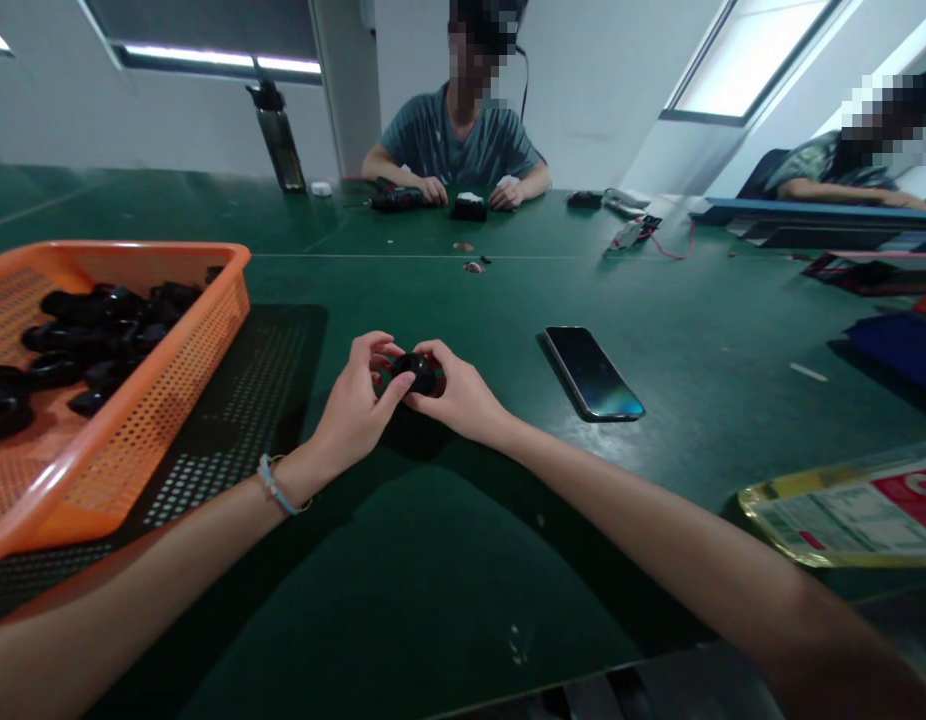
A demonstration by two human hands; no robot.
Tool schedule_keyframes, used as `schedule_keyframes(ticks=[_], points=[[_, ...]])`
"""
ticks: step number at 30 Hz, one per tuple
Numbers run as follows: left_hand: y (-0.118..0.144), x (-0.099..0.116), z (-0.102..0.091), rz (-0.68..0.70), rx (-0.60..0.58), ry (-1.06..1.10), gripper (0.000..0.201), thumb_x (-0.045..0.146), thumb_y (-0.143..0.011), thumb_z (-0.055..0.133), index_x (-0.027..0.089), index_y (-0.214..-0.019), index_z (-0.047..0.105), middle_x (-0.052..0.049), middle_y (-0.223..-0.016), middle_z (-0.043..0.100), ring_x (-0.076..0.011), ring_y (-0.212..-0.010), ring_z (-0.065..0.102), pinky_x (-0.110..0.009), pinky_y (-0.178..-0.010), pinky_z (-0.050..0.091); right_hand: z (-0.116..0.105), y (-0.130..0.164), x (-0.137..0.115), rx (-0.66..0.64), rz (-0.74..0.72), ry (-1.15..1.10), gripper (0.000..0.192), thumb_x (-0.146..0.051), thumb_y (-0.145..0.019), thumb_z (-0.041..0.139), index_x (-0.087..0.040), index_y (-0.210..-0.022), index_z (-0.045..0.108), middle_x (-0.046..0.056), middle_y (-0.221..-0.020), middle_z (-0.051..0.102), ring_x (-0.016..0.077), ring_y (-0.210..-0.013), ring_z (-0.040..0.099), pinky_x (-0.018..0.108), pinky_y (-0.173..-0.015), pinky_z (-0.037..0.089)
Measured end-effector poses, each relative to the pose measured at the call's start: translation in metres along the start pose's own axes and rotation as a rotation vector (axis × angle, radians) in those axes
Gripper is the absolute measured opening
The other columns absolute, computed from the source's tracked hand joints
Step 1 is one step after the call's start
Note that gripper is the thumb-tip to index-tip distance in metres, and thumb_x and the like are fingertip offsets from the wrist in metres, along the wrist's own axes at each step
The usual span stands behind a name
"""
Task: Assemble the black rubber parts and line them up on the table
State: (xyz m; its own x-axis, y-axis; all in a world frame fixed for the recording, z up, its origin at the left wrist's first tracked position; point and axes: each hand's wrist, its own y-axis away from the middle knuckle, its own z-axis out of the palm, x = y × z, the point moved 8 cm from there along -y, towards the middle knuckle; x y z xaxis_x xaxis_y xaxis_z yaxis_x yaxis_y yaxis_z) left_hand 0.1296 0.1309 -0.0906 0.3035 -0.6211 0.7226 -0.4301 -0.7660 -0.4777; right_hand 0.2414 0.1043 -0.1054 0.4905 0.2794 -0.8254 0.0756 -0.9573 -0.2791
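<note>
In the head view, a small black round part (414, 372) is held just above the green tabletop (448, 560), near the middle of the scene. It is pinched between both hands: the left hand (358, 395) is closed on its near-left side with thumb and fingertips, and the right hand (454, 392) is closed on its right side, the fingers curled over the top. The two hands are touching each other around the part, so most of it is hidden; only a dark, slightly glossy rounded face is seen. A thin bracelet (275, 487) is worn on the left wrist.

The part is judged to be light and stiff, probably moulded plastic or rubber, with a smooth skin that could slip under a loose pinch. It is best taken by its rim, from opposite sides, as it is held now.

To the left, an orange basket (170, 400) is set on a perforated black mat (238, 420) and holds a heap of similar black parts (95, 335). A phone (592, 372) lies face up to the right of the hands, well apart from them. A printed packet (853, 510) is seen at the right edge. Across the tabletop, another person's hands (470, 192) rest beside small dark items, and a dark bottle (279, 140) stands near the wall.
</note>
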Motion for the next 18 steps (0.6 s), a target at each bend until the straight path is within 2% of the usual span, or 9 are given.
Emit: schedule_keyframes(ticks=[3, 7, 13, 18], points=[[0.001, 0.004, 0.0, 0.049, 0.023, 0.017, 0.032, 0.026, -0.082, 0.048, 0.02, -0.111, 0.037, -0.008, -0.107, 0.054, -0.0174, -0.09, 0.058, -0.033, -0.074, 0.048, -0.011, -0.007, 0.001, 0.09, -0.064, 0.21, 0.032, -0.023, -0.067, 0.065, -0.017, -0.097, 0.053, 0.007, -0.098, 0.055, 0.0193, -0.09, 0.053, 0.034, -0.077, 0.045], [0.002, 0.008, 0.003, 0.093, 0.0, -0.08, 0.032, 0.021, -0.082, 0.046, 0.018, -0.112, 0.036, -0.011, -0.11, 0.049, -0.0192, -0.091, 0.055, -0.034, -0.071, 0.048, -0.033, -0.02, 0.017, 0.192, -0.055, 0.399, 0.032, -0.024, -0.069, 0.066, -0.015, -0.098, 0.056, 0.009, -0.098, 0.057, 0.0215, -0.094, 0.052, 0.038, -0.085, 0.042], [0.007, 0.019, 0.015, 0.216, -0.129, -0.245, 0.032, 0.013, -0.082, 0.043, 0.018, -0.113, 0.035, -0.011, -0.109, 0.045, -0.0195, -0.089, 0.054, -0.039, -0.075, 0.05, -0.077, -0.031, 0.056, 0.323, 0.119, 0.466, 0.036, -0.03, -0.074, 0.063, -0.011, -0.105, 0.057, 0.012, -0.102, 0.061, 0.0208, -0.09, 0.057, 0.036, -0.082, 0.044], [0.012, 0.021, 0.022, 0.255, -0.211, -0.319, 0.034, 0.014, -0.082, 0.044, 0.017, -0.114, 0.035, -0.012, -0.114, 0.043, -0.0201, -0.089, 0.054, -0.04, -0.075, 0.052, -0.104, -0.031, 0.075, 0.386, 0.171, 0.507, 0.037, -0.033, -0.072, 0.064, -0.011, -0.102, 0.06, 0.012, -0.095, 0.064, 0.0221, -0.082, 0.058, 0.037, -0.077, 0.045]])
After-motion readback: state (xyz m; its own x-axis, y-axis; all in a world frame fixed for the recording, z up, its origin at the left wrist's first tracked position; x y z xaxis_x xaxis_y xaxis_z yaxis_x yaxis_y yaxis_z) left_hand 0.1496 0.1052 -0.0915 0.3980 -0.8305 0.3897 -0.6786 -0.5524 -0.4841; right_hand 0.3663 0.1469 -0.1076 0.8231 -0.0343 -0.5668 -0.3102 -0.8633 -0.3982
